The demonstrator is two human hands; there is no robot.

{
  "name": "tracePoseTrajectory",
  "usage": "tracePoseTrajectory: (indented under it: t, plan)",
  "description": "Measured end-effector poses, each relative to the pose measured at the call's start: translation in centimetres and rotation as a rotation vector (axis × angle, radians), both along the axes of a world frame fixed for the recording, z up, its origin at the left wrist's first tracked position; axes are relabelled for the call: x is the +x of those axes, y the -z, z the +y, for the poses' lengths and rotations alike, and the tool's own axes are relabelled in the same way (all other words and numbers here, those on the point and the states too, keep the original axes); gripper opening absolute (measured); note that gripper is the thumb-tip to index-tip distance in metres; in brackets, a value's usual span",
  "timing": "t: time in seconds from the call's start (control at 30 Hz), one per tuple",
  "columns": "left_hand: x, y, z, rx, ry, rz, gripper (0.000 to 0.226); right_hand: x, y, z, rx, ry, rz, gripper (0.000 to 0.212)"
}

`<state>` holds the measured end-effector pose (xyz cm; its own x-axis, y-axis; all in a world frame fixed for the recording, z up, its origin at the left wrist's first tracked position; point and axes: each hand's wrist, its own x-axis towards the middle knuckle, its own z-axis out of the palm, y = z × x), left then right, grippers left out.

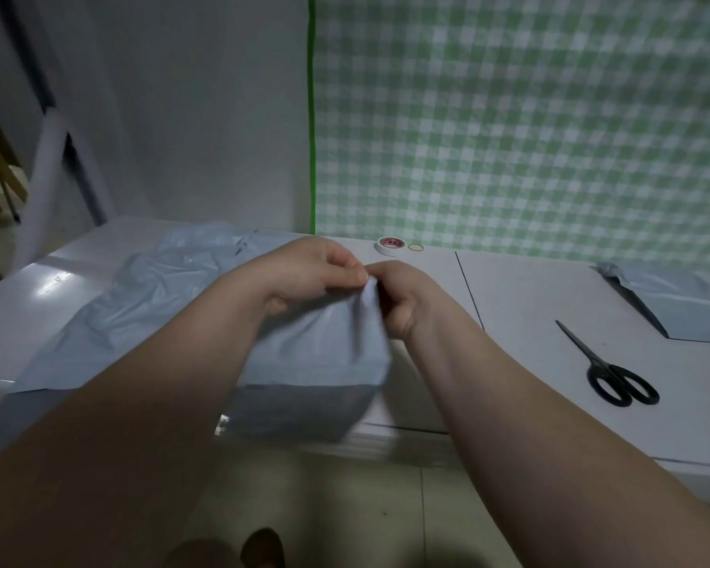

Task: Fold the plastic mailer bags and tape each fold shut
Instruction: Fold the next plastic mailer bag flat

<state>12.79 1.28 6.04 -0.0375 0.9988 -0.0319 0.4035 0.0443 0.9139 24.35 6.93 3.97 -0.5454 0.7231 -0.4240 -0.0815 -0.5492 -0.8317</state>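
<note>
Two hands met over the middle of the white tabletop (529,305). Both were working the same pale blue mailer bag (316,346). The left hand (312,272) had its grip narrow, fingertips and thumb pinching the raised top edge of the plastic. The right hand (402,297) sat just beside it, knuckles touching, fingers curled onto that same pinched edge from the other side. The bag lay doubled over beneath the wrists, and its lower part drooped past the front lip of the tabletop into shadow.

Behind the left forearm lay a loose heap of more blue bags (160,289), crumpled and shiny, spread toward the far left corner. Well off to the right, near the edge of my view, sat another blue bag (673,305) — flatter, and it looked folded, though I couldn't tell whether it was taped.

A roll of tape (390,246) lay flat at the back of the tabletop, just beyond the hands, with a rubber band (416,247) right beside it. Black-handled scissors (615,375) lay blades together on the right side — handles toward me, tips pointing away.

A green-and-white checked cloth (529,116) covered the wall behind. Pale floor tiles (324,506) showed below the arms.
</note>
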Motion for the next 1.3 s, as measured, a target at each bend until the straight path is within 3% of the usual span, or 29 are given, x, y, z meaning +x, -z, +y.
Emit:
tracePoseTrajectory:
  t: [0.1, 0.13, 0.2, 0.33, 0.4, 0.5, 0.6, 0.67, 0.7, 1.0, 1.3]
  plan:
    - [-0.4, -0.5, 1.1, 0.132, -0.304, -0.03, 0.014, 2.3, -1.5, 0.3, 0.007, -0.013, 0.178, 0.042]
    - [-0.8, -0.5, 1.6, 0.16, -0.424, 0.008, 0.011, 3.1, -1.9, 0.4, 0.035, -0.006, 0.174, 0.04]
    - [-1.4, -0.3, 1.7, 0.068, -0.545, -0.002, 0.028, 4.6, -2.7, 0.4, 0.084, 0.016, 0.15, 0.023]
    - [0.6, -0.1, 0.6, -0.28, -0.343, -0.572, 0.026, 7.1, -2.8, 1.3, 0.134, 0.095, 0.175, 0.017]
    - [1.9, 0.5, 0.7, -0.317, -0.242, -0.666, 0.034, 8.5, -2.6, 1.3, 0.14, 0.127, 0.193, 0.017]
    - [4.1, 0.7, 1.0, -0.326, -0.178, -0.709, 0.044, 10.5, -2.1, 1.4, 0.147, 0.171, 0.204, 0.023]
    - [6.5, 0.0, 0.7, -0.329, -0.195, -0.753, 0.02, 12.5, -1.7, 1.7, 0.152, 0.204, 0.202, 0.036]
    - [7.3, 0.6, 1.6, -0.266, -0.202, -0.788, 0.06, 13.8, -1.3, 2.0, 0.143, 0.255, 0.173, 0.024]
    - [7.7, 0.8, 2.1, -0.243, -0.175, -0.79, 0.067, 14.4, -1.1, 2.1, 0.132, 0.276, 0.17, 0.022]
    - [11.4, 3.1, 3.5, -0.278, -0.059, -0.706, 0.044, 17.9, 1.5, 3.6, 0.082, 0.325, 0.054, 0.024]
    - [11.1, 4.1, 4.4, -0.276, -0.129, -0.648, 0.055, 17.1, 2.8, 5.4, 0.116, 0.346, -0.1, 0.024]
